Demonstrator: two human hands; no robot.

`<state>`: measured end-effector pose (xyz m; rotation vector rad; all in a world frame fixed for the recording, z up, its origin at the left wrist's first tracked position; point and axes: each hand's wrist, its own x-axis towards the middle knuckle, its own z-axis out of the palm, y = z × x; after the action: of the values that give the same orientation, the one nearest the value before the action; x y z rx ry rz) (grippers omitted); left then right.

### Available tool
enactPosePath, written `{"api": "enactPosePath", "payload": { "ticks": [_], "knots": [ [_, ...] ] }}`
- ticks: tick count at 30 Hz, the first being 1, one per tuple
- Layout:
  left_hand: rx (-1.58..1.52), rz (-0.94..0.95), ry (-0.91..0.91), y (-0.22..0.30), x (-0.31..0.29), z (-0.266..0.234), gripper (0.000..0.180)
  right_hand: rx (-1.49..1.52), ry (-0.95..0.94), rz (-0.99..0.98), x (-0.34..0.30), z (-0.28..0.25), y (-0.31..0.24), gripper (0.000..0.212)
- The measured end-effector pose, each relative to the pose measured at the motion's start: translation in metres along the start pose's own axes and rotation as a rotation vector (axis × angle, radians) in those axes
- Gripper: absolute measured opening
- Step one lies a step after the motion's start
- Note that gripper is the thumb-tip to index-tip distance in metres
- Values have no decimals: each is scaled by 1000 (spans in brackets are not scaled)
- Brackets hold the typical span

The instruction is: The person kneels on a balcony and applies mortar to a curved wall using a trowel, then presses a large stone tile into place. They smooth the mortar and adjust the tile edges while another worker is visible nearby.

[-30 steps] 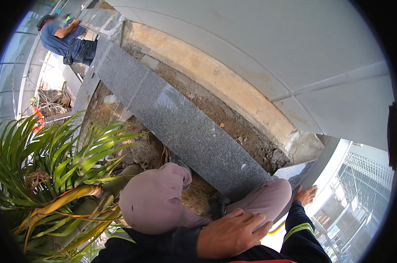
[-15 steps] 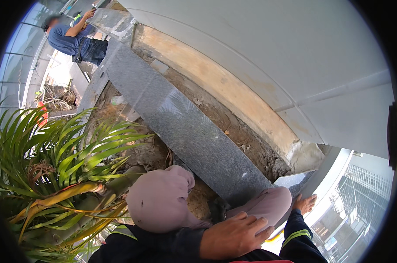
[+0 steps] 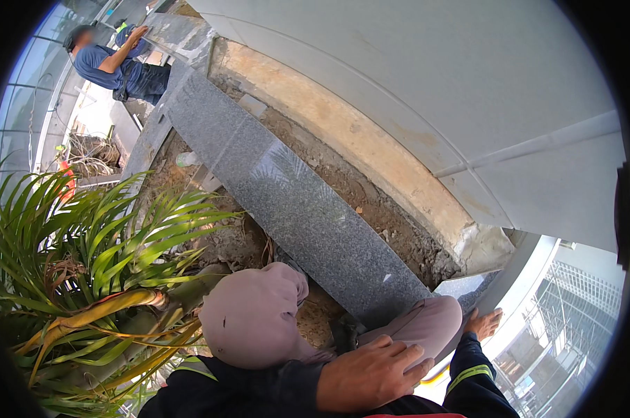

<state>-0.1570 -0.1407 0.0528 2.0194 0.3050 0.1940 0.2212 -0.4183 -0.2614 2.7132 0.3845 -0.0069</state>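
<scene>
My left hand (image 3: pixel 371 376) lies palm down over my right thigh, in mauve trousers (image 3: pixel 426 326). Its fingers are loosely bent and a little apart, with nothing in them. At the right, my right hand (image 3: pixel 483 324) rests with fingers stretched out against a pale post or frame (image 3: pixel 520 299). A long grey speckled stone slab (image 3: pixel 294 195) runs from my knees toward the far left, touched by neither hand. Its near end is partly hidden behind my right leg.
Rough soil and mortar (image 3: pixel 405 240) fill the gap between slab and a cream ledge (image 3: pixel 343 125), below a big pale panel (image 3: pixel 482 83). Palm fronds (image 3: pixel 106 237) crowd my left side. A person in blue (image 3: pixel 113 66) stands at the far left. Near them lie tangled cables (image 3: pixel 92 153).
The person at the far left has lowered their raised hands slightly and shifted a bit. Both my hands stay where they were.
</scene>
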Motion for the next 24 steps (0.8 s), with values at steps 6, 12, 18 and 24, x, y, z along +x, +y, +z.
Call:
{"api": "enactPosePath", "payload": {
  "ticks": [6,12,18,24],
  "knots": [
    [12,-13,-13,-1,0,6,45,5,-6,4,0,1,1,96],
    [-22,-25,-30,0,2,4,45,3,-16,6,-1,-2,-1,96],
    [-22,-17,-29,-1,3,6,47,5,-12,10,0,-1,0,97],
    [-19,-14,-15,-2,2,6,47,3,-8,11,0,1,0,97]
  ]
}}
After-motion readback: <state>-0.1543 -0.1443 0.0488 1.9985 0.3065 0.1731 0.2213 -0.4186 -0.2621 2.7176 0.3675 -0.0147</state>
